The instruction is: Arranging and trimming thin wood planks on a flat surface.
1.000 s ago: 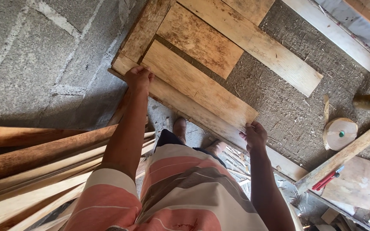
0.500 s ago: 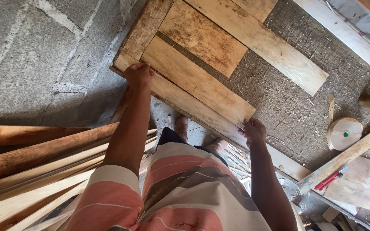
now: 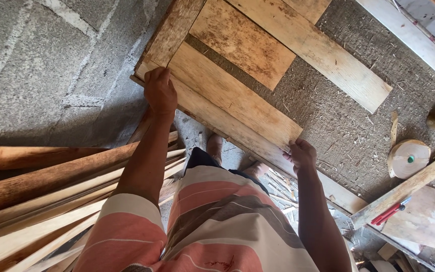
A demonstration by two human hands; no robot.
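A wooden panel [image 3: 237, 80] made of several nailed planks is lifted off the floor in front of me, tilted. My left hand [image 3: 159, 90] grips its near left corner, where a cross batten meets the lowest plank. My right hand [image 3: 300, 153] grips the lower edge of the same panel at the right end of a short plank. Both arms reach out over my striped shirt [image 3: 212, 226]. My bare feet [image 3: 215, 146] show on the floor just under the panel.
A grey block wall [image 3: 46, 65] rises at the left. Long wooden slats and poles [image 3: 41, 186] lie piled at the lower left. A round wood disc [image 3: 408, 158], a red pencil [image 3: 388, 214], loose boards [image 3: 404, 189] and scraps lie on the floor at the right.
The panel and both hands have shifted very slightly; the grip on each side is unchanged.
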